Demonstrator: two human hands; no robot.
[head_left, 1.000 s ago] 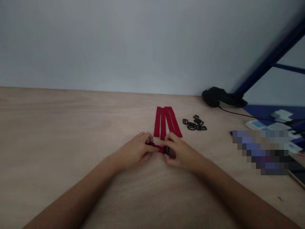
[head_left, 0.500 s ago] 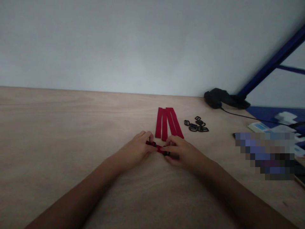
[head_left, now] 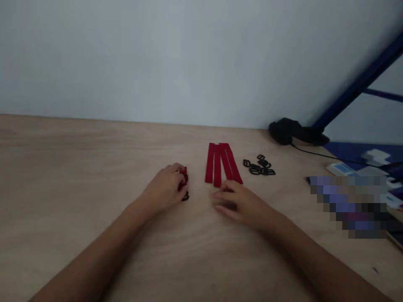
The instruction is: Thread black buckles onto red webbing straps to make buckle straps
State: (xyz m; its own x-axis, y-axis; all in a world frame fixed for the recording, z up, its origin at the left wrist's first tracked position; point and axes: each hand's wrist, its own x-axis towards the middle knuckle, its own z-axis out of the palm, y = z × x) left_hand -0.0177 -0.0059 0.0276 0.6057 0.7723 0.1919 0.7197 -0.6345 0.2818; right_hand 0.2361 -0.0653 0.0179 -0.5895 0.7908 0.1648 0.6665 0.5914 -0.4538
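Note:
My left hand (head_left: 165,189) is closed around a red strap (head_left: 184,178) that carries a black ring (head_left: 185,196) at its lower end; it rests on the wooden table (head_left: 78,176), left of the strap pile. My right hand (head_left: 237,203) lies low on the table with its fingers stretched out to the left and holds nothing; its fingertips are just below a row of red straps (head_left: 222,162) laid side by side. A small heap of black rings and buckles (head_left: 258,165) lies to the right of those straps.
A black device (head_left: 288,130) with a cable stands at the back right by a blue frame bar (head_left: 359,84). Papers and small items, partly blurred out (head_left: 349,201), cover the table's right side. A pale wall runs along the back edge.
My hands have come apart. The left hand has carried the red strap with its black ring away to the left; the right hand has let go and now lies flat.

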